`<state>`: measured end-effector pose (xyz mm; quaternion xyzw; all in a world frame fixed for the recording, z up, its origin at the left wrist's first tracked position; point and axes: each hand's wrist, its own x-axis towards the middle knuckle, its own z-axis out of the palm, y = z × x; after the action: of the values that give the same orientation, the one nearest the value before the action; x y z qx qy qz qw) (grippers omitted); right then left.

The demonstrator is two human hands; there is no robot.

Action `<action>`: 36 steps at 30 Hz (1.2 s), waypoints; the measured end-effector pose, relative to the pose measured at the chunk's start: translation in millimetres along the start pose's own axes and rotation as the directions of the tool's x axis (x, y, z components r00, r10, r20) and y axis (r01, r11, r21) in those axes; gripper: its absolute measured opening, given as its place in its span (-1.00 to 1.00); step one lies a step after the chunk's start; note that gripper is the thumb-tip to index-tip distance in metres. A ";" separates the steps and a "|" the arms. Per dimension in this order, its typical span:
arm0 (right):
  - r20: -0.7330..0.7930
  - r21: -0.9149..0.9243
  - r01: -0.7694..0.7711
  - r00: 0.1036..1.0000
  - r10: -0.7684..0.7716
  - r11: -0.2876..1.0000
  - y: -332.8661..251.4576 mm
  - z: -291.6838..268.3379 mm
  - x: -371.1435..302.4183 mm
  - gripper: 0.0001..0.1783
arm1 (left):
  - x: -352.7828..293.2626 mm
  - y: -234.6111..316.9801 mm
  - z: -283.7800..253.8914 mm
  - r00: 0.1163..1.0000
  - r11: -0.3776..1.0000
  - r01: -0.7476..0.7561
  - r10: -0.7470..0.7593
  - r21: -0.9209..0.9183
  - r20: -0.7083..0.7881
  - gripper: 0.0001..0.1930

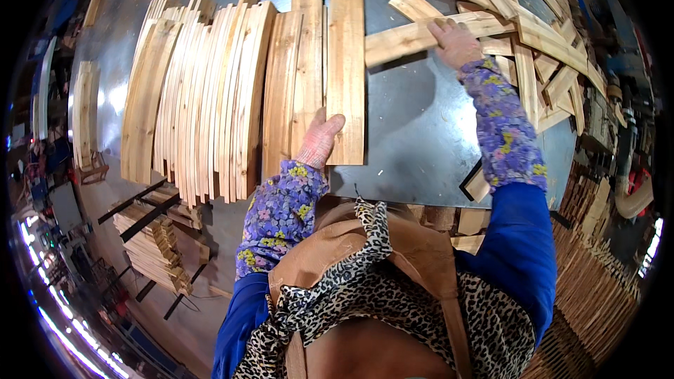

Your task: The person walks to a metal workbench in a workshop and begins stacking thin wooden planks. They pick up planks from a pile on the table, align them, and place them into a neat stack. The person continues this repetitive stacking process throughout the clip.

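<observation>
At upper right, a pale wooden plank (400, 41) is clamped near mid-length by the right hand (458, 43); at upper centre, a straight board (347, 63) is touched near its lower end by the left hand (321, 139), its finger closure unclear. Stiffness and lightness seem likely; edge holds should suit.

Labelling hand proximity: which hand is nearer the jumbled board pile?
Right. The right hand is on a board at the left of the jumbled board pile; the left hand is farther left, touching another plank.
</observation>
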<state>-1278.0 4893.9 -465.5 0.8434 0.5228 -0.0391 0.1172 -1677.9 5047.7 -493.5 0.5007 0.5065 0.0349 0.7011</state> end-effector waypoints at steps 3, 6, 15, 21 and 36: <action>-0.006 0.204 0.015 1.000 -0.014 0.979 -2.0 -65.8 14.1 -0.67 | -24.6 26.8 -27.9 0.991 0.987 0.002 0.020 -0.160 0.133 -0.35; 0.056 0.275 -0.130 0.991 0.120 0.953 -29.3 -97.3 19.8 -0.63 | -24.8 1.3 -55.3 0.987 0.985 -0.146 0.152 -0.088 0.058 -0.39; 0.364 0.838 -0.478 0.849 0.383 0.262 -279.4 24.0 21.1 -0.14 | -74.3 24.4 -93.3 0.984 0.955 -0.167 0.177 -0.246 0.023 -0.41; 0.507 0.660 -0.251 0.845 0.173 -0.708 -359.2 11.8 19.4 -0.26 | -121.4 19.7 -204.4 0.960 0.945 -0.273 0.256 -0.181 -0.113 -0.46; 0.491 0.863 -0.496 0.868 0.068 0.096 -321.6 -10.9 99.1 -0.22 | -156.0 52.7 -288.0 0.792 0.888 -0.447 0.340 -0.102 -0.507 -0.54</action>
<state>-1520.6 5120.0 -524.1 0.7794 0.1677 -0.4819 -0.3635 -1943.9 5179.0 -345.1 0.4918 0.5396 0.3579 0.5822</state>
